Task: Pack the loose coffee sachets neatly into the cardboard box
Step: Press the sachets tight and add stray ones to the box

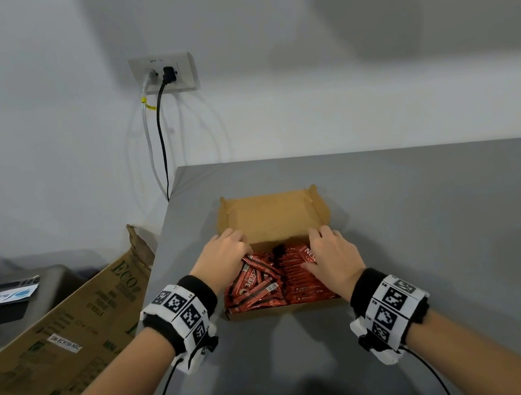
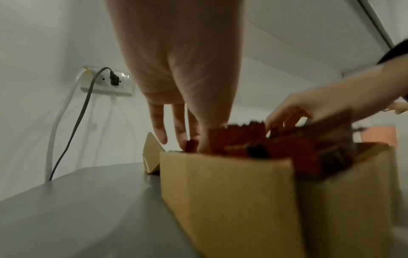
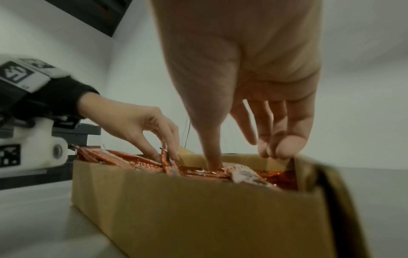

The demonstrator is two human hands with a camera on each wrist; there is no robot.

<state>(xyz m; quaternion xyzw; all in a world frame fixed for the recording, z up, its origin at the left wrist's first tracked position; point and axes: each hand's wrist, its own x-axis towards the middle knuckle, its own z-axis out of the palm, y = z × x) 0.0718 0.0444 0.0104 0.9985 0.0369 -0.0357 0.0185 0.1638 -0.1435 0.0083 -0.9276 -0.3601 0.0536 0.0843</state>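
A shallow cardboard box (image 1: 284,309) sits on the grey table (image 1: 448,235) with its lid (image 1: 269,216) folded back flat. Red coffee sachets (image 1: 260,287) fill it, a tidy row on the right and a looser heap on the left. My left hand (image 1: 243,254) reaches into the far left corner and, in the right wrist view, pinches one sachet (image 3: 163,157) on end between thumb and finger. My right hand (image 1: 327,251) lies over the right row; its thumb (image 3: 212,162) presses down on the sachets and its fingers (image 3: 284,146) hang straight near the far wall.
A large printed carton (image 1: 68,333) leans at the table's left edge. On the wall behind are a socket (image 1: 162,74) with two plugged cables running down. A dark unit with a white tube (image 1: 6,295) stands at far left.
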